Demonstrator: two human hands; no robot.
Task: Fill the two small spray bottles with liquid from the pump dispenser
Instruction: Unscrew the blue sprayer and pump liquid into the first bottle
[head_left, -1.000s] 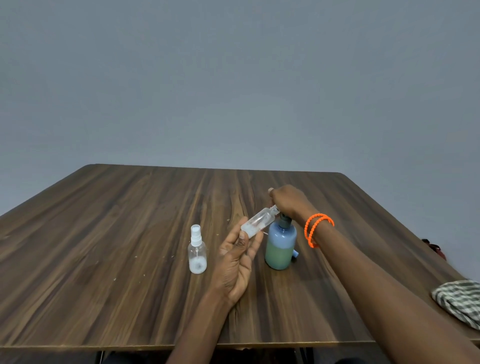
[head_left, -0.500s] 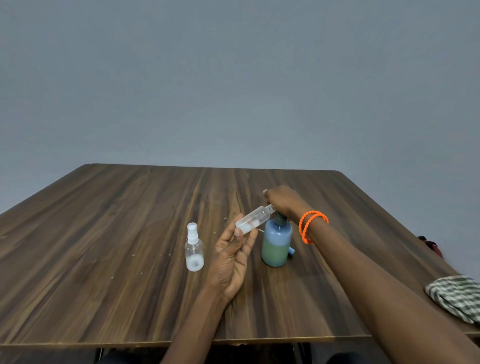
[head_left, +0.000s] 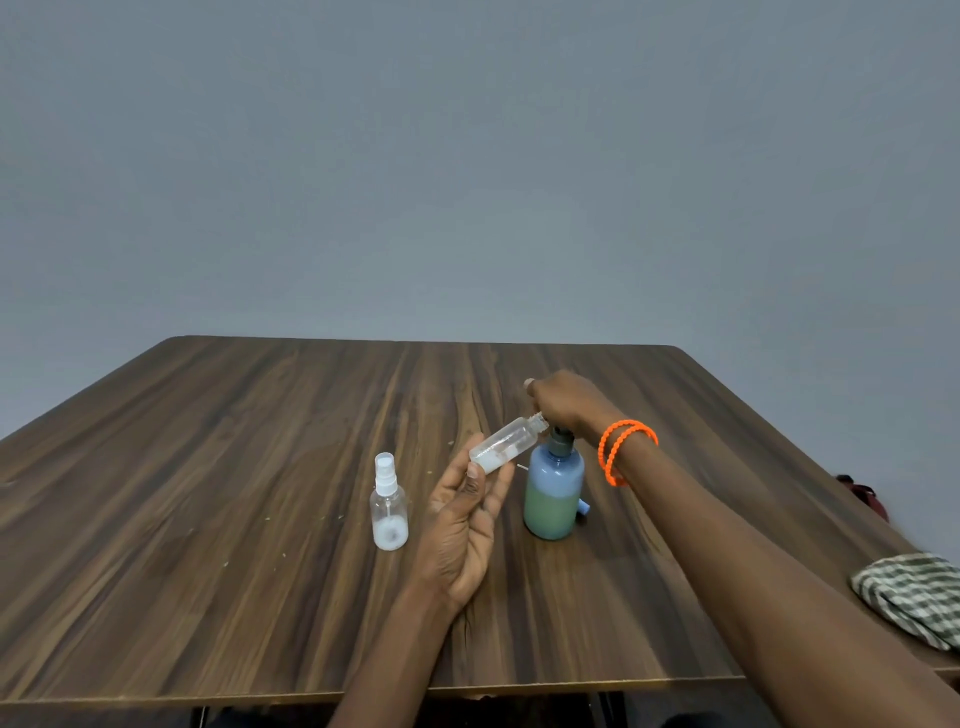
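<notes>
My left hand (head_left: 464, 525) pinches the base of a small clear uncapped bottle (head_left: 506, 443), tilted with its neck up against the pump head. The blue pump dispenser (head_left: 554, 489), half full of greenish liquid, stands upright on the table. My right hand (head_left: 563, 404) rests on top of its pump head, which it hides; an orange band circles that wrist. A second small spray bottle (head_left: 388, 505), with its white cap on and a little white liquid at the bottom, stands upright left of my left hand.
A wooden table (head_left: 218, 467) carries everything. A checked cloth (head_left: 914, 592) lies at its right edge, and a dark red object (head_left: 860, 491) sits beyond that edge. A small blue piece (head_left: 584, 508) lies behind the dispenser's base, and a thin white tube (head_left: 521, 466) next to the dispenser.
The view shifted slightly. Both hands and the tilted bottle stay at the dispenser's pump head with no clear change in grip.
</notes>
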